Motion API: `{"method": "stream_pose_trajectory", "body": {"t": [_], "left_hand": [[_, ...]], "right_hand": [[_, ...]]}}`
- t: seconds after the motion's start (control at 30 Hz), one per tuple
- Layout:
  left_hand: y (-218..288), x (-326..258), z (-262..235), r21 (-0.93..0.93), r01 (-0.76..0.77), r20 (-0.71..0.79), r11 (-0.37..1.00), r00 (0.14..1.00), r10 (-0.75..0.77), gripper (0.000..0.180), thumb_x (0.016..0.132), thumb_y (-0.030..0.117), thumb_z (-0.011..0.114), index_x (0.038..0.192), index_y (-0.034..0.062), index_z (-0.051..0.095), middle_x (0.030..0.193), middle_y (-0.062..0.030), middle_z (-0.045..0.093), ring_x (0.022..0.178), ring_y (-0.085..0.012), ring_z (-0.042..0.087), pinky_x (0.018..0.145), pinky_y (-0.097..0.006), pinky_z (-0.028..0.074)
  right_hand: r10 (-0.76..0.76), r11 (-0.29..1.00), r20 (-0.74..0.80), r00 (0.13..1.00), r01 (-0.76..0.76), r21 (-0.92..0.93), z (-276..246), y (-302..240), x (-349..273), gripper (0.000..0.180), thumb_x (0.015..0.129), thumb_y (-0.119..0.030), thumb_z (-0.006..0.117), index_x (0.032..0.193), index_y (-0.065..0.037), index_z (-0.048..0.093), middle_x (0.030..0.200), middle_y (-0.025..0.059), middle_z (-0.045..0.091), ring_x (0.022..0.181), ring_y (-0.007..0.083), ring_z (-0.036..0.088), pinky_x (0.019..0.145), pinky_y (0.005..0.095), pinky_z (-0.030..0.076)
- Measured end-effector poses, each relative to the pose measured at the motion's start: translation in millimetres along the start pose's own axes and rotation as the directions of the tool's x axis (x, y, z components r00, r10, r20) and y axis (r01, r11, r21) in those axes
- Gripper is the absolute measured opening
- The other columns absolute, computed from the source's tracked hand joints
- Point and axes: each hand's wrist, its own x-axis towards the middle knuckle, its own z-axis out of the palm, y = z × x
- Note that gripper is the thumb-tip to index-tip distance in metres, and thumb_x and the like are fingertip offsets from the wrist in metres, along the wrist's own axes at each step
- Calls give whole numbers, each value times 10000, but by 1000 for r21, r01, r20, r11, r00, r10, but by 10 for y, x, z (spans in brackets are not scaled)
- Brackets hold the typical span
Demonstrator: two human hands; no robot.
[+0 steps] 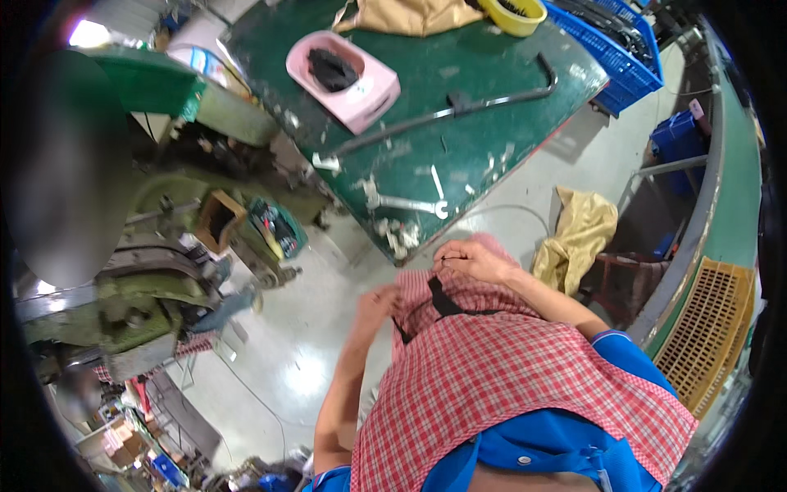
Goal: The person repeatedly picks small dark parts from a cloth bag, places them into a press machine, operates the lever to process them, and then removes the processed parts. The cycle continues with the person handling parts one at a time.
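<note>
A red-and-white checked apron (484,361) covers my front, with a black strap (443,298) and thin black ties across its waist. My right hand (475,261) is closed in a pinch above the apron's lower part; a small dark bit shows at the fingertips, too small to name. Beside the apron's left edge is my left hand (379,306), close to the end of a black tie; its fingers are blurred, and whether they grip the tie is unclear. Just ahead lies the corner of a green table (492,135), bearing an open-end wrench (410,204).
A bent black rod (500,98) and a pink tray (373,90) with black pieces lie on the table. Behind stand a yellow bowl (525,23) and blue crate (627,78). Greenish machinery (139,303) fills the left; a tan sack (574,238) lies at right.
</note>
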Motion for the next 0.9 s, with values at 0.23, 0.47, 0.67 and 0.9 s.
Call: {"method": "stream_pose_trajectory", "body": {"t": [0.23,0.47,0.67,0.9], "left_hand": [[-113,-160,-50,-641,-102,-173,761,985,-14,231,939,127,450,1079,-15,567,921,-87,616,816,-175,617,685,-293,521],[-504,-38,16,-440,24,-102,898,992,-77,243,906,208,510,997,5,608,836,-68,625,755,-140,605,653,-248,485],[-859,167,59,329,-129,333,935,943,13,286,903,275,507,826,41,651,691,-43,622,637,-109,552,584,-288,452],[-12,316,336,-20,-304,92,952,948,305,169,842,216,557,904,68,609,823,-99,594,730,-183,576,638,-341,468]], "right_hand": [[121,929,5,993,-112,-352,167,-31,-472,169,896,-109,496,989,-16,602,972,94,626,930,234,608,824,321,472],[-53,782,68,996,84,-617,209,576,-458,178,862,-122,499,964,-45,623,890,128,635,826,301,616,766,371,488],[-293,750,170,941,336,-570,248,1152,-423,129,838,-102,493,824,-27,598,820,166,610,673,280,568,613,399,456],[-180,944,-119,976,138,-301,269,184,-97,202,914,-128,492,1077,-20,543,851,61,637,775,125,608,703,262,499]]}}
